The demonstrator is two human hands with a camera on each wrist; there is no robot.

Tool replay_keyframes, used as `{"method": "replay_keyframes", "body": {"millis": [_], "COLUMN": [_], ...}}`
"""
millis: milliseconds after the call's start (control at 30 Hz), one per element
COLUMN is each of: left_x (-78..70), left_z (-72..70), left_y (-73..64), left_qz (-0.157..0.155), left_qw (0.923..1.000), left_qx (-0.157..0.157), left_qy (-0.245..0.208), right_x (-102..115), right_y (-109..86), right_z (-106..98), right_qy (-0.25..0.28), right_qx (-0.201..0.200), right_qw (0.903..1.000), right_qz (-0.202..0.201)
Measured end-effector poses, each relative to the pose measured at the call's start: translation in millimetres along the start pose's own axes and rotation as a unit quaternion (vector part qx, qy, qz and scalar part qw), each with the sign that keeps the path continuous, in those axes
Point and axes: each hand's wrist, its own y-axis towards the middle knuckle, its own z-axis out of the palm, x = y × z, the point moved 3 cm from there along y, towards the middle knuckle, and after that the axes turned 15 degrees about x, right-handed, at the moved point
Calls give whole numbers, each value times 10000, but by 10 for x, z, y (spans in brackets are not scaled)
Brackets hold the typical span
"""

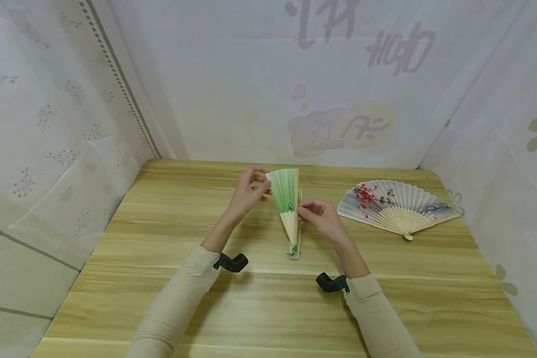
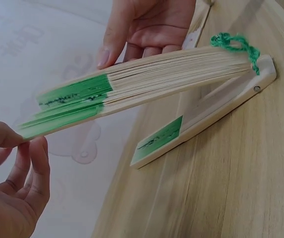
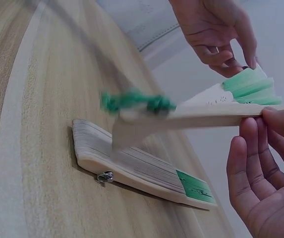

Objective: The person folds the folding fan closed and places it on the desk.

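A green folding fan, partly spread, is held above the table between my two hands. My left hand pinches the outer edge of its green leaf at the upper left. On the other side, my right hand pinches the straight guard stick between thumb and fingers. A green cord is tied at the fan's pivot end, which points toward me. Directly beneath lies a second fan, folded, with pale ribs and a green tip; in the head view the held fan mostly hides it.
To the right, a grey folding fan with red blossoms lies spread on the wooden table. Printed white curtains stand along the back and both sides. Each wrist carries a black camera mount.
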Motion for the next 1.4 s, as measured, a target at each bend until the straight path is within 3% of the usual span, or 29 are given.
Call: {"method": "replay_keyframes", "body": {"millis": [667, 1100, 1400], "left_x": [-50, -48, -41], "left_z": [0, 37, 47], "left_y": [26, 36, 46], "left_qz": [197, 76, 116], "left_qw": [9996, 9997, 9994], "left_qx": [-16, -100, -138], "left_qy": [-219, -225, -281], "right_x": [-12, 27, 20], "right_y": [14, 42, 50], "right_z": [15, 77, 101], "right_qy": [-149, -304, -232], "right_qx": [117, 432, 453], "right_qw": [9994, 9986, 9987], "right_qz": [284, -46, -19]}}
